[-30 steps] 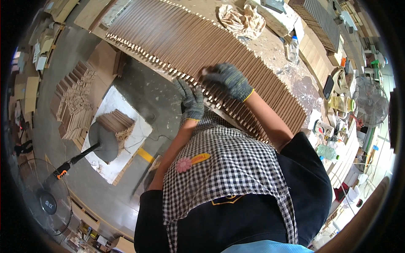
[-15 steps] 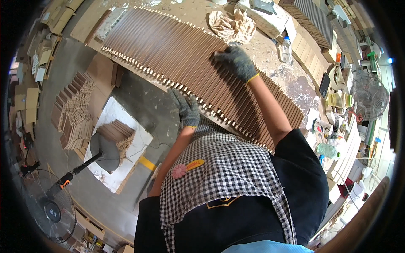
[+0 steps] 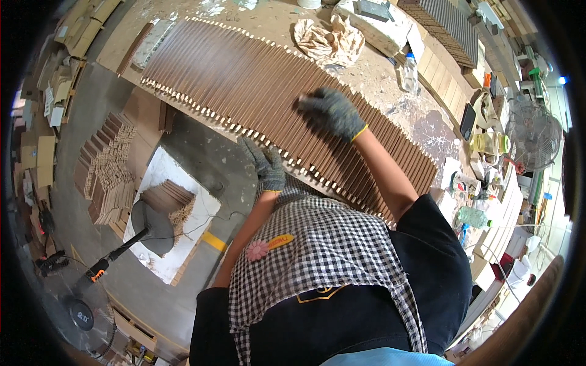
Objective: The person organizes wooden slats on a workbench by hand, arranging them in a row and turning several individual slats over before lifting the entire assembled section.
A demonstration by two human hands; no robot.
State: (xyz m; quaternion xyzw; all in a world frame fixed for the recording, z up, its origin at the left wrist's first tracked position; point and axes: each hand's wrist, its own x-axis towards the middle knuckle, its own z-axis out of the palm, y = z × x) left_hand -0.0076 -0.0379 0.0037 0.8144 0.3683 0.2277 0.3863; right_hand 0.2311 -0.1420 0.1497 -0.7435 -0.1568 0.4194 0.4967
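A long row of dark brown wooden slats [image 3: 244, 79] lies side by side across the workbench [image 3: 390, 85], their pegged ends along the near edge. My right hand [image 3: 332, 113], in a grey glove, rests flat on top of the slats near the middle of the row, palm down. My left hand [image 3: 265, 165], also gloved, sits at the near edge of the row, fingers spread against the slat ends. Neither hand is wrapped around a slat. A checked apron [image 3: 323, 256] covers my front.
Crumpled paper [image 3: 326, 39] and a plastic bottle [image 3: 409, 70] lie behind the slats. Stacks of small wooden pieces [image 3: 107, 174] sit on the floor at left, beside a white board [image 3: 168, 213]. A floor fan [image 3: 79, 314] stands lower left; another fan [image 3: 531, 134] at right.
My right hand has slid away from me up across the slats toward their far side. My left hand stays at the near edge of the row.
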